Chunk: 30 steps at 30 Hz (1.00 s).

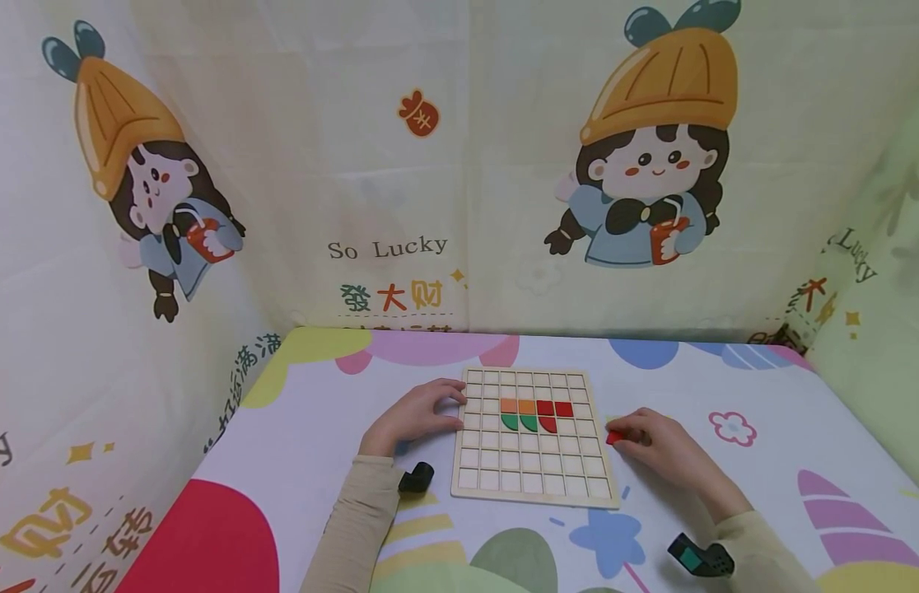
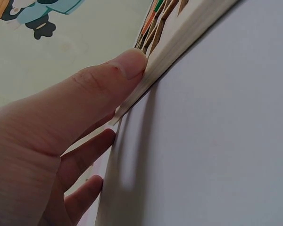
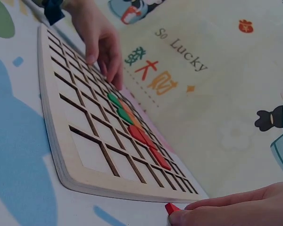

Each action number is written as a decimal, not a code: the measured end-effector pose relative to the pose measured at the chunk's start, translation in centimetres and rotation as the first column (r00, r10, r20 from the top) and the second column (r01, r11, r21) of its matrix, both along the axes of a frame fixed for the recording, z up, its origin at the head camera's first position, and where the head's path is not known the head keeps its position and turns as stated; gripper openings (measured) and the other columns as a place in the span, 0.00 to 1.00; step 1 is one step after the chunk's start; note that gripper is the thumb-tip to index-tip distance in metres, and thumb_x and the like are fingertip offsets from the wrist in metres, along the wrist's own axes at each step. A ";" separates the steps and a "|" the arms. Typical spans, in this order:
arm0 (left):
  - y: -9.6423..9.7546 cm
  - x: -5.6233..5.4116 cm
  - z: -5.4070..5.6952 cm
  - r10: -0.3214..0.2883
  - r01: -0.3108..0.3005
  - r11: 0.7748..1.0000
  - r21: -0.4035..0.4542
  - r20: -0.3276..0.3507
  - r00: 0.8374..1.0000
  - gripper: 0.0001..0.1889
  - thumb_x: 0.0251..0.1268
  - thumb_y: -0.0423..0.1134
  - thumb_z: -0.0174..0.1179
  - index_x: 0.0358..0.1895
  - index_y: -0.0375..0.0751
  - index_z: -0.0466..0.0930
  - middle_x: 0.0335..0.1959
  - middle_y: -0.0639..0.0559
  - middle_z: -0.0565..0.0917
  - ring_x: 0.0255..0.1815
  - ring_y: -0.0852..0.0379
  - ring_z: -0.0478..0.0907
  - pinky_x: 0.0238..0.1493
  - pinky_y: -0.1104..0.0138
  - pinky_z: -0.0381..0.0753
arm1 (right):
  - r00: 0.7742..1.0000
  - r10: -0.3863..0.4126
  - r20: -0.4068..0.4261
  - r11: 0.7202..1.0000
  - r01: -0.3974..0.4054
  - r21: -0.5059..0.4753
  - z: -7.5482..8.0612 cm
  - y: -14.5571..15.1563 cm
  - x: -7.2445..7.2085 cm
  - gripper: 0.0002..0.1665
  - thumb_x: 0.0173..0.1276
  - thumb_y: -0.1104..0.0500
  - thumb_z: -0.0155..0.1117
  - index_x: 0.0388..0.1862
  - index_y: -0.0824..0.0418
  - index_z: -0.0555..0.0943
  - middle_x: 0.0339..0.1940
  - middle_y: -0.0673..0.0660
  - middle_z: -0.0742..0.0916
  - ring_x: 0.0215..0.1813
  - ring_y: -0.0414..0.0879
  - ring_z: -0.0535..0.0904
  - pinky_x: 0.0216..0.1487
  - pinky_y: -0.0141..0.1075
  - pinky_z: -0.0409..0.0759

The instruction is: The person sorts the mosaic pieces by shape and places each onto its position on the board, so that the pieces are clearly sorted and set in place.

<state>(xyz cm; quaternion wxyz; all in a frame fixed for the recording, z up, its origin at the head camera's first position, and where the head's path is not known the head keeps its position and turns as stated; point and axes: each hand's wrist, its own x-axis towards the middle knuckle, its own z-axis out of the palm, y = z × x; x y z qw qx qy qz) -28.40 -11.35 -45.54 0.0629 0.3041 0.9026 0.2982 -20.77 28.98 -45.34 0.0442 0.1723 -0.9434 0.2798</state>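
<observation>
A wooden grid board [image 1: 534,499] lies on the table. In its cells sit two orange squares [image 1: 518,406], two red squares [image 1: 554,408], two green rounded pieces [image 1: 510,422] and one red rounded piece [image 1: 548,424]. My left hand [image 1: 418,416] rests against the board's left edge; in the left wrist view its thumb [image 2: 129,63] touches the side, with the other fingers spread along it. Just off the right edge, my right hand [image 1: 663,445] pinches a small red piece [image 3: 170,207] between thumb and fingers. Most of that piece is hidden, so its shape is unclear.
A patterned cloth [image 1: 341,412] covers the table. Printed curtains [image 1: 504,206] stand behind and at both sides. Each wrist carries a dark strapped device, one by the left sleeve [image 1: 417,478] and one by the right [image 1: 700,556].
</observation>
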 end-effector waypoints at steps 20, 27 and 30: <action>0.0 -0.1 0.2 -0.012 0.012 1.000 0.002 0.001 1.000 0.17 0.59 0.42 0.69 0.51 0.42 0.82 0.67 0.51 0.73 0.70 0.52 0.66 0.70 0.58 0.65 | 0.999 -0.041 0.015 0.999 0.041 0.012 0.0 0.1 -0.2 0.18 0.59 0.63 0.73 0.49 0.64 0.84 0.39 0.51 0.84 0.38 0.42 0.75 0.39 0.35 0.79; -0.1 0.0 0.2 -0.013 0.013 1.000 0.010 0.002 1.000 0.17 0.60 0.42 0.69 0.50 0.42 0.82 0.67 0.50 0.73 0.70 0.51 0.66 0.70 0.57 0.65 | 0.997 -0.083 0.000 0.996 0.083 -0.012 -0.4 -0.1 -0.4 0.17 0.59 0.57 0.75 0.46 0.61 0.85 0.38 0.50 0.84 0.38 0.42 0.75 0.40 0.35 0.79; 0.0 0.0 0.2 -0.011 0.011 1.000 0.009 0.007 1.000 0.16 0.60 0.42 0.69 0.50 0.43 0.82 0.67 0.51 0.73 0.70 0.52 0.66 0.70 0.58 0.65 | 0.997 -0.069 -0.033 0.998 0.069 -0.014 -0.5 -0.1 -0.3 0.17 0.58 0.57 0.75 0.45 0.61 0.85 0.37 0.50 0.83 0.36 0.41 0.74 0.37 0.35 0.77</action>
